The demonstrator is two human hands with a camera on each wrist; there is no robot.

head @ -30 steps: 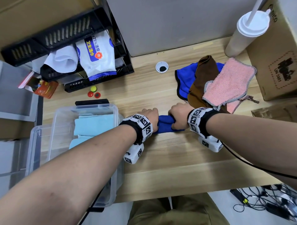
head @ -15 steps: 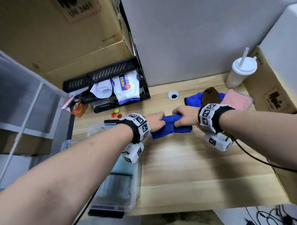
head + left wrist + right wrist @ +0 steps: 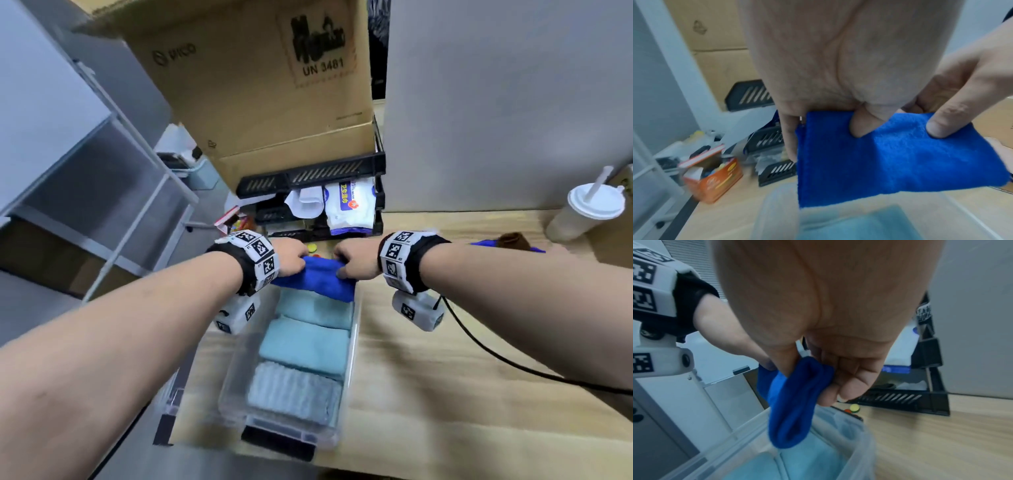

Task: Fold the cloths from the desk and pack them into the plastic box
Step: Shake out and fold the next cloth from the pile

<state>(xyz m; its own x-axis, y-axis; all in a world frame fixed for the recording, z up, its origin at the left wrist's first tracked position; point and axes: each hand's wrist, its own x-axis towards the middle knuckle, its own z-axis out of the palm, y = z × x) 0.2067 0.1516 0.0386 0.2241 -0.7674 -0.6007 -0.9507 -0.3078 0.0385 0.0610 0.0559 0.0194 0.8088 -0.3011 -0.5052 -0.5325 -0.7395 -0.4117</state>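
A folded blue cloth [image 3: 317, 279] hangs over the far end of the clear plastic box [image 3: 352, 346]. My left hand [image 3: 291, 257] grips its left end and my right hand [image 3: 352, 262] grips its right end. In the left wrist view the blue cloth [image 3: 890, 159] is pinched between my thumb and fingers above the box. The right wrist view shows the cloth [image 3: 795, 399] bunched in my right hand just above the box rim [image 3: 857, 439]. Several folded light-blue cloths [image 3: 305, 346] lie in a row inside the box. More cloths [image 3: 510, 241], blue and brown, lie on the desk at the right.
A black rack [image 3: 315, 202] with wet-wipe packs stands behind the box, under a large cardboard box [image 3: 260, 85]. A white cup with a straw [image 3: 585, 212] stands at the far right. Small coloured caps [image 3: 853, 408] lie by the rack. An orange carton [image 3: 713, 180] sits at the left.
Both hands have lifted the folded blue cloth off the desk and carried it left, from the middle of the desk to above the far end of the plastic box.
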